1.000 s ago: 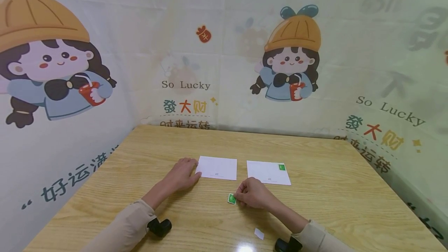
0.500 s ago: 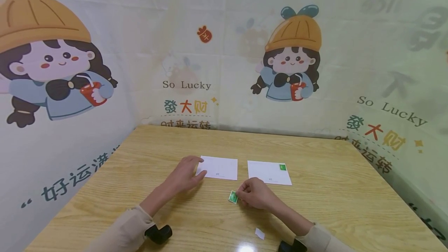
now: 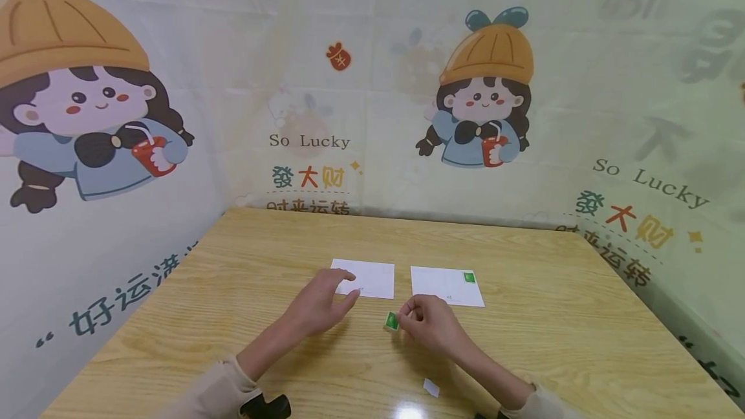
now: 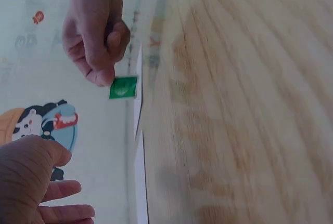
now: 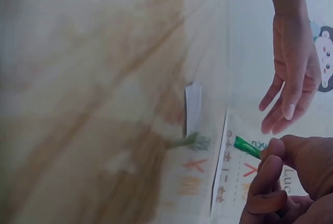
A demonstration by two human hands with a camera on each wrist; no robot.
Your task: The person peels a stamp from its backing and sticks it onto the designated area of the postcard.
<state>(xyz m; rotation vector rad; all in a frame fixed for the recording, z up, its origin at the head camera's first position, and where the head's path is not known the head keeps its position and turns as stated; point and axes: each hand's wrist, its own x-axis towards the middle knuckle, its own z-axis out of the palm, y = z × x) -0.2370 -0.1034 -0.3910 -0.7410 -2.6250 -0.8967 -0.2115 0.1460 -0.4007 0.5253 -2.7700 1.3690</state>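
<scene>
Well behind the work, a cartoon-printed backdrop (image 3: pixel 384 108) hung past the far edge of a wood-grain surface (image 3: pixel 326 374). Two white rectangles, postcards or envelopes, lay apart there: the left card (image 3: pixel 377 282) and the right card (image 3: pixel 438 282). Over the left card's near corner hovered the left hand (image 3: pixel 320 302), fingers spread, holding nothing; the right hand (image 3: pixel 432 325) pinched one edge of a green stamp (image 3: pixel 391 321), raised off the surface in front of the gap between the cards. A white paper scrap (image 3: pixel 431 387) lay nearer the person. Smallest in view, a second stamp (image 3: pixel 469 278) sat in the right card's upper right corner. Gripped only by an edge, the green stamp could probably twist, or cling to a fingertip if sticky-backed; the unpressed left card might slide if nudged, leaving it crooked.
</scene>
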